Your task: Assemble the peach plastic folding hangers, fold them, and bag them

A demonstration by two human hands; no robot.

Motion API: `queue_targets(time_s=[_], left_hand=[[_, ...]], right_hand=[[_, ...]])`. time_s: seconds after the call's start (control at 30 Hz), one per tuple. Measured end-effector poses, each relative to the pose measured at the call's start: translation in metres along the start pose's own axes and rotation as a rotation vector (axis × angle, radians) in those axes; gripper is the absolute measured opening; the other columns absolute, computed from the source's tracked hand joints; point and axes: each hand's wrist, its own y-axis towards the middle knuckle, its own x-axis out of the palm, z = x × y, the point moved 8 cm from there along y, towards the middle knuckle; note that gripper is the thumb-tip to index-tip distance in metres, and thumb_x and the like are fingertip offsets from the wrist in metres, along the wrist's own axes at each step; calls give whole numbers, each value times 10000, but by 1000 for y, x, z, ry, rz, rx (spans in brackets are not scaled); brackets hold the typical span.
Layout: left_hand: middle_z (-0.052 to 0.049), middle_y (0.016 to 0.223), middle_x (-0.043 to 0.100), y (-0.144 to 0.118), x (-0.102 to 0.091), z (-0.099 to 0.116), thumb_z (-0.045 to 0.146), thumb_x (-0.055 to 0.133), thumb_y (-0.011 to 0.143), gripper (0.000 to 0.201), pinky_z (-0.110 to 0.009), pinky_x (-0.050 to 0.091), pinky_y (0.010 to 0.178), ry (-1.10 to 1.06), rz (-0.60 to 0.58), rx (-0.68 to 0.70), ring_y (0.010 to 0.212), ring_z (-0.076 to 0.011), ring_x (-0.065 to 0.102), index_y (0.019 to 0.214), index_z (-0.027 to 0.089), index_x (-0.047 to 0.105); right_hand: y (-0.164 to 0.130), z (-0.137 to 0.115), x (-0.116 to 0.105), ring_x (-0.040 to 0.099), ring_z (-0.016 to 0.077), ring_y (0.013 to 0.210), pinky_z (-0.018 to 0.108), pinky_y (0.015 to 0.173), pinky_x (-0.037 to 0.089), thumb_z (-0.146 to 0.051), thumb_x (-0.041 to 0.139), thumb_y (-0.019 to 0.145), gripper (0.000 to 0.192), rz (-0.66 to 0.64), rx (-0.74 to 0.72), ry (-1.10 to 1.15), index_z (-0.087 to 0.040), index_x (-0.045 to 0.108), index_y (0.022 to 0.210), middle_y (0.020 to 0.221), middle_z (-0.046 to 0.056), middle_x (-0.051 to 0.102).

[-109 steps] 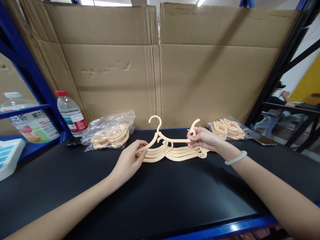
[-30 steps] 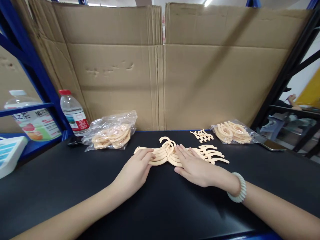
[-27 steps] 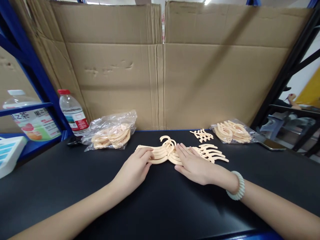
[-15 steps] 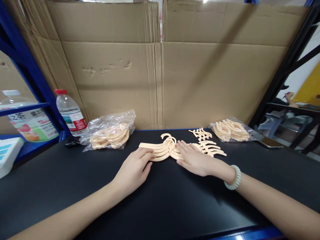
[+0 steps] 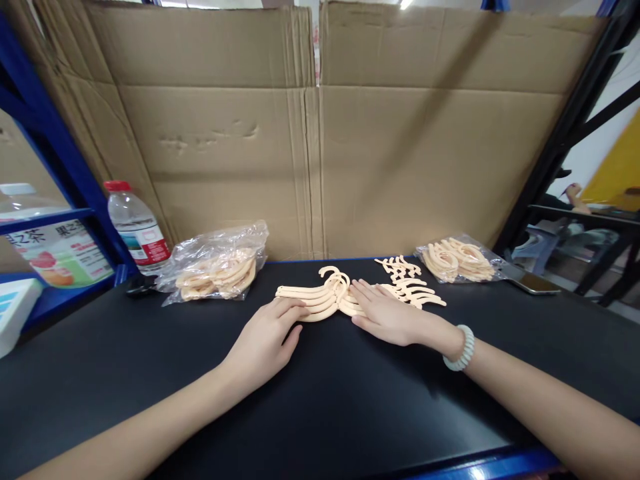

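Since 3.6 s ago, the hangers (image 5: 320,299) have gone from lifted between the hands to lying flat in one fanned stack on the black worktop (image 5: 320,400), and a small loose pile of hooks (image 5: 400,268) now lies just right of the stack. The left hand (image 5: 265,337) rests flat, grip open, fingertips on the stack's left arm. The right hand (image 5: 387,313) lies palm down, grip open, covering the stack's right half. The stack holds several hangers; the exact count cannot be told. Two clear bags of hangers flank the stack: one bag (image 5: 216,267) well left, another bag (image 5: 457,259) right of it. One bottle (image 5: 135,227) stands beyond the left bag, and one phone (image 5: 533,283) lies far right.
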Motion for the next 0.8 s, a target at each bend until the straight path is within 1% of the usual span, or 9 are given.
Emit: queue_targets(time_s=[0.17, 0.3, 0.43, 0.53, 0.6, 0.67, 0.73, 0.8], left_hand=[[-78, 1144, 624, 2, -1, 0, 113, 485, 837, 286, -416, 481, 944, -24, -2, 5, 1081, -236, 577, 1084, 195, 603], [-84, 1139, 625, 4, -3, 0, 116, 490, 831, 324, -411, 485, 936, -66, 5, 8, 1080, -236, 579, 1132, 198, 578], [-87, 1154, 616, 4, -3, 3, 121, 495, 828, 339, -417, 476, 946, -92, -10, 21, 1098, -238, 566, 1148, 206, 568], [-86, 1188, 601, 3, -2, 8, 139, 504, 837, 332, -421, 461, 966, -113, -30, 52, 1121, -238, 551, 1156, 214, 562], [-82, 1205, 591, 2, -2, 12, 157, 508, 849, 313, -414, 446, 985, -126, -44, 77, 1133, -232, 542, 1151, 219, 564], [-81, 1228, 578, 2, -2, 15, 179, 508, 863, 297, -407, 426, 1009, -125, -66, 90, 1158, -227, 523, 1152, 218, 566], [-86, 1273, 554, 1, 0, 17, 221, 512, 878, 313, -425, 389, 1042, -104, -100, 90, 1204, -235, 488, 1188, 218, 551], [-95, 1332, 517, 1, 2, 17, 272, 506, 893, 369, -474, 340, 1070, -75, -138, 74, 1252, -257, 444, 1258, 225, 509]], right_hand=[[0, 2, 1, 133, 311, 1421, 491, 1150, 156, -496, 254, 941, 733, 1, -5, 5, -3, 169, 1476, 1532, 210, 165], [0, 3, -1, 134, 316, 1421, 490, 1146, 160, -547, 275, 929, 763, 30, 7, 18, -25, 184, 1479, 1534, 203, 172], [-2, 3, -2, 112, 310, 1427, 503, 1142, 150, -625, 268, 908, 821, 13, 22, 22, -52, 167, 1487, 1542, 181, 156], [-2, 6, -10, 129, 297, 1426, 499, 1139, 169, -627, 234, 916, 797, 75, 17, 46, -73, 188, 1487, 1542, 160, 174], [-1, 12, -20, 188, 296, 1415, 482, 1130, 211, -594, 247, 927, 750, 167, 18, 39, -72, 264, 1467, 1523, 161, 248], [1, 23, -32, 291, 289, 1380, 440, 1113, 262, -517, 297, 939, 661, 260, 41, 0, -65, 373, 1416, 1475, 164, 360], [2, 44, -44, 418, 262, 1305, 364, 1075, 320, -421, 347, 940, 552, 311, 162, -45, -77, 459, 1356, 1399, 153, 477], [2, 74, -52, 540, 248, 1184, 308, 988, 389, -365, 359, 938, 481, 306, 367, -78, -78, 528, 1285, 1277, 162, 588]])
